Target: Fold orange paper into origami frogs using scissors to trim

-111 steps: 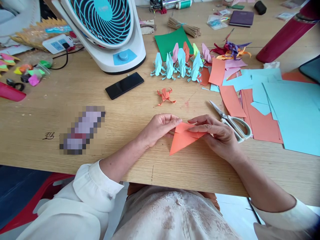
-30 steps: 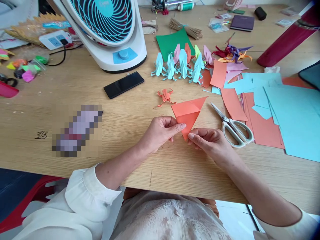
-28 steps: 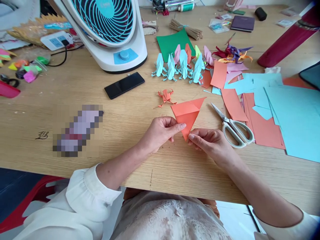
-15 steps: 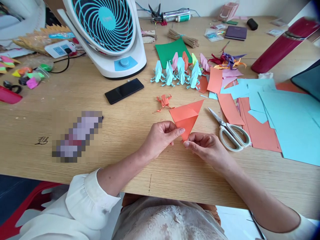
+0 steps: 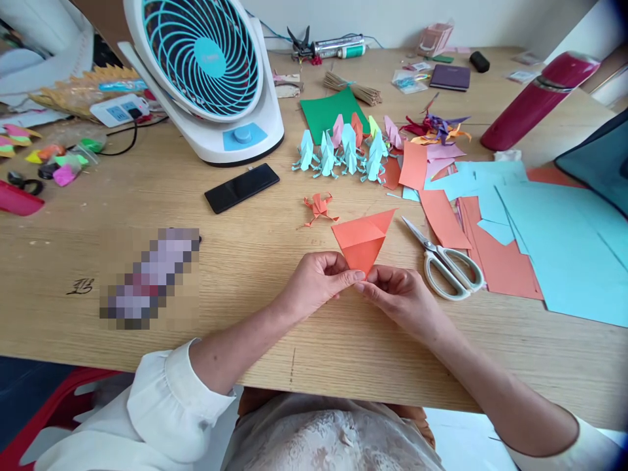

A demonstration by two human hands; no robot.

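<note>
An orange sheet of folding paper [image 5: 364, 237], creased into a triangular shape with its narrow end toward me, is held up over the table between both hands. My left hand [image 5: 324, 278] pinches it near the lower tip, thumb on top. Close against it, my right hand [image 5: 395, 291] grips the tip itself between thumb and fingers; the very end is hidden. Just beyond the paper lies a small orange origami figure [image 5: 320, 208] with thin limbs. White-handled scissors [image 5: 449, 268] rest to the right of my right hand, blades pointing away to the left.
Several light-blue origami figures [image 5: 349, 150] stand behind, by a green sheet [image 5: 318, 111]. Orange sheets [image 5: 510, 261] and blue sheets [image 5: 579, 248] spread at right. A fan [image 5: 245, 134], a black phone [image 5: 243, 188] and a red flask [image 5: 520, 108] also occupy the wooden table [image 5: 235, 261].
The lower tip of the orange paper is now more covered, as both thumbs have come closer together on it. The whole view has tilted slightly, shifting the table's things a little downward.
</note>
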